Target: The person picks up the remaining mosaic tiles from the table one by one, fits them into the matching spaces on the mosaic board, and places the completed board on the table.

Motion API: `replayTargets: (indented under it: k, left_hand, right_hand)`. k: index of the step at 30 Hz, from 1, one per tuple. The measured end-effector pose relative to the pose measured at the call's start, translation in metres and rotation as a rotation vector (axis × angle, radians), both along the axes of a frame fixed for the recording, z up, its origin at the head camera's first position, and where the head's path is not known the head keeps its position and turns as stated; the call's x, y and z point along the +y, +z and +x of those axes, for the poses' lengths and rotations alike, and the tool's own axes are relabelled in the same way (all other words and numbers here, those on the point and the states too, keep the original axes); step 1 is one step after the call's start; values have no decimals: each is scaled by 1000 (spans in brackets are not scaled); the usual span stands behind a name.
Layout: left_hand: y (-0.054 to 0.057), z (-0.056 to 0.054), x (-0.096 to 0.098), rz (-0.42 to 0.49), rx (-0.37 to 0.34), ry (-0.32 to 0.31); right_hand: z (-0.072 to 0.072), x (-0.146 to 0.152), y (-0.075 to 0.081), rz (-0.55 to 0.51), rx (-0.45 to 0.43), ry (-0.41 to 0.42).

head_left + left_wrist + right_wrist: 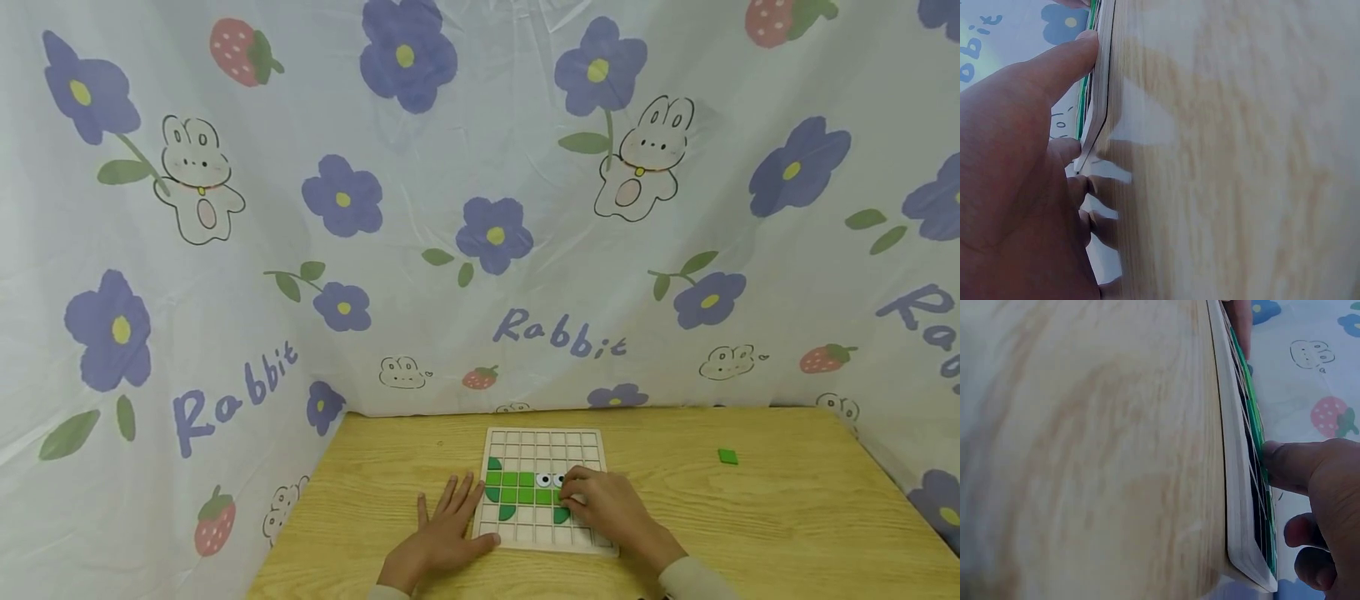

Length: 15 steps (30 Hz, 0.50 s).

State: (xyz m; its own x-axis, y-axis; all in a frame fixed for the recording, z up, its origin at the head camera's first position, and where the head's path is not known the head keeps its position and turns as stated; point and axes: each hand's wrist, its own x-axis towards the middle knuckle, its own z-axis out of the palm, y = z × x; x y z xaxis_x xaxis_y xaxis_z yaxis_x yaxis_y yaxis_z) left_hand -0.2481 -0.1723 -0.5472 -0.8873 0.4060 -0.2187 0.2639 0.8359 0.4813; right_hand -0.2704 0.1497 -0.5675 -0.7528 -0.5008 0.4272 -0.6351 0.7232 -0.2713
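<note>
A pale wooden grid board (536,533) lies on the table, with green square tiles (508,495), dark green rounded pieces (507,512) and two round eye pieces (543,480) in its cells. Beside its left edge my left hand (442,537) lies flat with fingers spread; the thumb (1079,59) touches the board's edge in the left wrist view. Over the board's right part, my right hand (611,504) has bent fingers at the right end of the green rows. Its thumb (1285,464) touches the green pieces. Whether a piece is pinched there is hidden.
One loose green square tile (727,457) lies on the wooden table (787,517), to the right of the board. A white curtain (450,150) with flowers and rabbits hangs behind the table and along its sides.
</note>
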Motion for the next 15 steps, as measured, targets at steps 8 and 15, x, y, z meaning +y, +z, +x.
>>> replayTargets:
  k: [8,15]
  left_hand:
    - [1,1,1,5,-5,0]
    - [0,0,0,7,-7,0]
  right_hand:
    - [2,1,3,37,-26,-10]
    - [3,3,6,49,-76,0]
